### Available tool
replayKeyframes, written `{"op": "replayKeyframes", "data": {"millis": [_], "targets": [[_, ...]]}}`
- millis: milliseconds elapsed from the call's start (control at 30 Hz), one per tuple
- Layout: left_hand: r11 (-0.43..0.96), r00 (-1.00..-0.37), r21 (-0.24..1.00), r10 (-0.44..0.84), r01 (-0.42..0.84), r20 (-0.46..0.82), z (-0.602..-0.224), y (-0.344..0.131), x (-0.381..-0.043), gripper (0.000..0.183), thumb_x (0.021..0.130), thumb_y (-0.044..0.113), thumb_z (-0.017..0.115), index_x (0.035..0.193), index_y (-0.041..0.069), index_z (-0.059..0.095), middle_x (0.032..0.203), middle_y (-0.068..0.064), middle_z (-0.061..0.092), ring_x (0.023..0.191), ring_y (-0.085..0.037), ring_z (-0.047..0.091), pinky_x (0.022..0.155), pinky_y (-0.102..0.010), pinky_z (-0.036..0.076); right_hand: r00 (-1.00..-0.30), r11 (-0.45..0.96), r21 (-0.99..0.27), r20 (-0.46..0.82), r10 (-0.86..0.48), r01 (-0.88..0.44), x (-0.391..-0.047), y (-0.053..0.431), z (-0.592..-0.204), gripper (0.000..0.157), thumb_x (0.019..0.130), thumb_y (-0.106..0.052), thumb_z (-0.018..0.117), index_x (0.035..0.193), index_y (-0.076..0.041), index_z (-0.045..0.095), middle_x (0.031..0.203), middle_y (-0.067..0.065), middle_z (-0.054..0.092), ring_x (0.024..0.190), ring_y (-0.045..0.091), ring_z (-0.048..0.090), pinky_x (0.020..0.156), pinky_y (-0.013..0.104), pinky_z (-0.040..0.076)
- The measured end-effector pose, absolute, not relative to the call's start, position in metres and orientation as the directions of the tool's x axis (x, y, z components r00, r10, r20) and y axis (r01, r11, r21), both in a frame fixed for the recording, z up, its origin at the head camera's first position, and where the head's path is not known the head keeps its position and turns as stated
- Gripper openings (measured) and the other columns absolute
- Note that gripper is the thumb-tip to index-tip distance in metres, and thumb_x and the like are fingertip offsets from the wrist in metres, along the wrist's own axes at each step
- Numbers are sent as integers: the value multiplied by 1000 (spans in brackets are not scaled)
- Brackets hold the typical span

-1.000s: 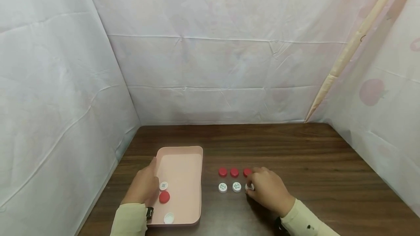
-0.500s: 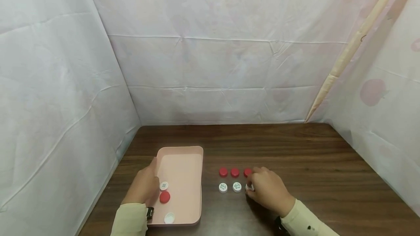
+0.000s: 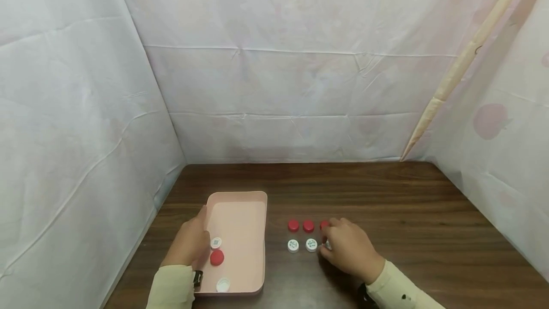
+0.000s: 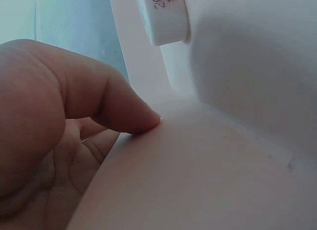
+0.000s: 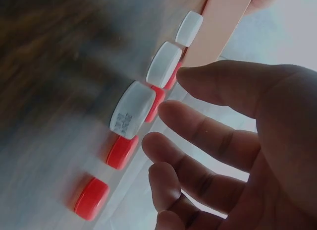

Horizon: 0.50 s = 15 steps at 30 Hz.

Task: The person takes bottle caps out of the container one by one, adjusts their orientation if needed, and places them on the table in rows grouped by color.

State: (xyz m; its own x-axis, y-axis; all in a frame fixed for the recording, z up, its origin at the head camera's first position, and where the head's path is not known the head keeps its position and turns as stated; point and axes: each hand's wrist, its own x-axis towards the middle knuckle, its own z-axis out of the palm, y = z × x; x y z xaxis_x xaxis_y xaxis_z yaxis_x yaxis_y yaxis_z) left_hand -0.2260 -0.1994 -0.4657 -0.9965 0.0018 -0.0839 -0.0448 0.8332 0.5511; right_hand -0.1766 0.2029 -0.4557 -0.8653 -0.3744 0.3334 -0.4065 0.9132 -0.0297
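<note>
My left hand [image 3: 188,240] grips the left wall of a pale pink tray [image 3: 238,209]; the left wrist view shows the thumb [image 4: 141,118] inside it and the other fingers partly hidden outside. In the tray lie a red cap [image 3: 217,257], a white cap with a printed square [image 3: 216,242] and another white cap [image 3: 223,285]. On the table my right hand [image 3: 349,247] hovers around the last white cap [image 5: 132,110] of a row, its thumb and fingers spread and apart from it in the right wrist view. Two more white caps [image 3: 293,245] stand left of it.
Behind the white caps runs a row of red caps [image 3: 308,226], one partly hidden by the right hand. The dark wooden table [image 3: 407,204] is enclosed by pale cloth walls [image 3: 274,85], with a light pole [image 3: 454,70] at the back right corner.
The right thumb has shifted slightly left, away from the last white cap, so the fingers now look looser around it. The left hand stays on the tray. The head view has turned slightly left.
</note>
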Motion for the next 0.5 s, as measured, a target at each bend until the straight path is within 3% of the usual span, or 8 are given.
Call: {"op": "replayKeyframes", "data": {"millis": [500], "targets": [[823,-996,565,-4,-53,-88,-464,-198,-224,72,99,0,43,165,2,14,160,-27,41,143,-46,46,117,-66,34,-811,875,-27,389,-437,-484,-178,186,-451,19,79,-35,82,70,-26,69,73,-14,53,69,8,51,58,26,45]]}}
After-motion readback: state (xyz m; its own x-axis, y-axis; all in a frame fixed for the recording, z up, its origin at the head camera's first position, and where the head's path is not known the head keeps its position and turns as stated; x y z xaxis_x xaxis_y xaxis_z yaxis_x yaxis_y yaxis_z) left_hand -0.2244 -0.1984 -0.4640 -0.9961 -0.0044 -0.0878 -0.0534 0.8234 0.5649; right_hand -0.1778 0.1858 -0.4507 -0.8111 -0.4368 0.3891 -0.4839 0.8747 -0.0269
